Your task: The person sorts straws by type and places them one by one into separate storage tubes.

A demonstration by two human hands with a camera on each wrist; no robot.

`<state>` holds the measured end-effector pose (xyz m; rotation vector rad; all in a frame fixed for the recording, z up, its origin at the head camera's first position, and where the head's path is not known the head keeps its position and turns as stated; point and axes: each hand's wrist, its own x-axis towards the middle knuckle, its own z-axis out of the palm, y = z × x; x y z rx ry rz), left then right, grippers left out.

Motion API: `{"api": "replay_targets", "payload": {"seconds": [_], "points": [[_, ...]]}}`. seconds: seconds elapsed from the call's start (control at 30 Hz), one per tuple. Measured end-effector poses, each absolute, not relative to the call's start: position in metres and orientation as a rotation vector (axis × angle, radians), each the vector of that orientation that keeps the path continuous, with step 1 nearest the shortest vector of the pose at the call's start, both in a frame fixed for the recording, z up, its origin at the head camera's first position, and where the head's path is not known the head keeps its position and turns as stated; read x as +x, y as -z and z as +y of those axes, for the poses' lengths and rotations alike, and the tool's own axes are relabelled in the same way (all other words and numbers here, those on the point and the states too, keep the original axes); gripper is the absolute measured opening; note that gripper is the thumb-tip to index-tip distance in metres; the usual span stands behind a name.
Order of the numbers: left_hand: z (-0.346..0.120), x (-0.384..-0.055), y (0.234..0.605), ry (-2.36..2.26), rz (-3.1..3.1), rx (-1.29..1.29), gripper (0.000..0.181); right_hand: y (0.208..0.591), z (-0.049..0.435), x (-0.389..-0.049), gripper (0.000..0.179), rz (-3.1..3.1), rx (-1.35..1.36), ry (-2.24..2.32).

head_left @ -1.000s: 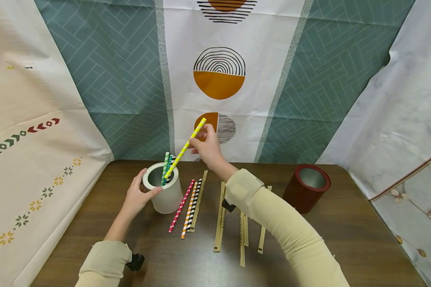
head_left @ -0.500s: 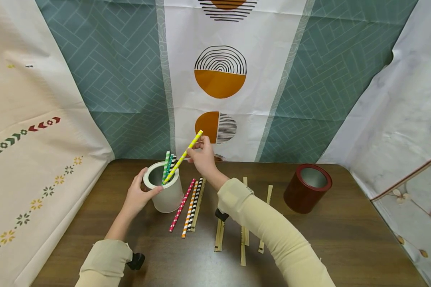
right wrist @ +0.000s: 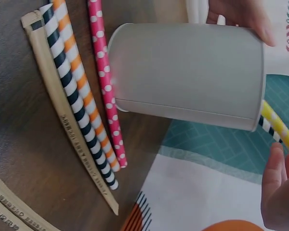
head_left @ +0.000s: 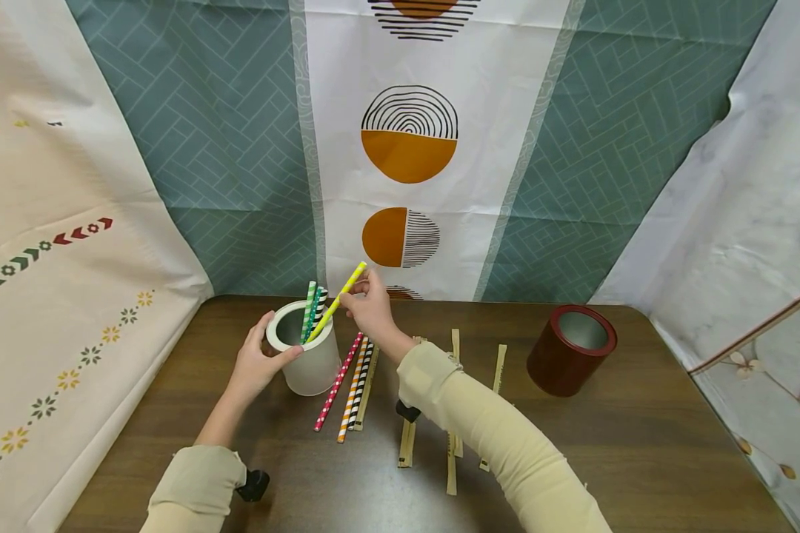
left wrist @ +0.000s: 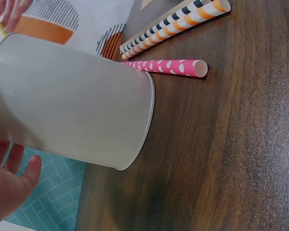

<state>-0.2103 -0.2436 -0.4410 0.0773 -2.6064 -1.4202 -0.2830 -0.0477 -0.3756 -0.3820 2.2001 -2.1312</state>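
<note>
A white canister (head_left: 312, 374) stands at the left of the table, and my left hand (head_left: 256, 363) grips it near the rim, thumb in front. In the left wrist view the fingers (left wrist: 9, 159) curl at its side. My right hand (head_left: 373, 314) pinches a yellow straw with pale spots (head_left: 348, 287), slanted, its lower end inside the canister's mouth. Beside it in the canister lean a light green striped straw (head_left: 309, 303), a teal straw and a black-and-white striped straw (head_left: 323, 296). Their lower ends are hidden.
Right of the canister lie a pink dotted straw (head_left: 336, 389), an orange striped straw (head_left: 348, 403), a black striped straw (right wrist: 67, 77) and a paper-wrapped straw (right wrist: 62, 110). More paper-wrapped straws (head_left: 407, 444) lie partly under my right arm. A dark red canister (head_left: 560, 363) stands farther right.
My right hand has moved down and left, lowering the yellow straw deeper into the white canister. My left hand and the canister stay put.
</note>
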Motion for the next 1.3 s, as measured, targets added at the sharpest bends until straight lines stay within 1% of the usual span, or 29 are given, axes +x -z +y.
{"api": "replay_targets", "payload": {"seconds": [0.13, 0.33, 0.57, 0.77, 0.93, 1.17, 1.3], "points": [[-0.243, -0.21, 0.441, 1.435, -2.603, 0.078, 0.085, 0.376, -0.045, -0.277, 0.027, 2.195, -0.42, 2.019], [-0.243, -0.21, 0.441, 1.435, -2.588, 0.08, 0.085, 0.37, -0.035, -0.264, 0.032, 2.211, -0.445, 1.884], [-0.243, -0.211, 0.442, 1.43, -2.596, 0.084, 0.086, 0.405, -0.035, -0.279, 0.031, 2.198, -0.388, 1.901], [-0.243, -0.211, 0.442, 1.446, -2.593, 0.085, 0.086, 0.428, -0.034, -0.282, 0.031, 2.175, -0.347, 1.888], [-0.243, -0.21, 0.441, 1.444, -2.583, 0.079, 0.085, 0.438, -0.034, -0.279, 0.033, 2.042, -0.279, 1.932], [-0.242, -0.21, 0.441, 1.458, -2.579, 0.088, 0.085, 0.44, -0.032, -0.265, 0.033, 2.011, -0.234, 1.933], [-0.242, -0.21, 0.44, 1.458, -2.575, 0.085, 0.085, 0.454, -0.033, -0.267, 0.033, 2.036, -0.221, 1.944]]}}
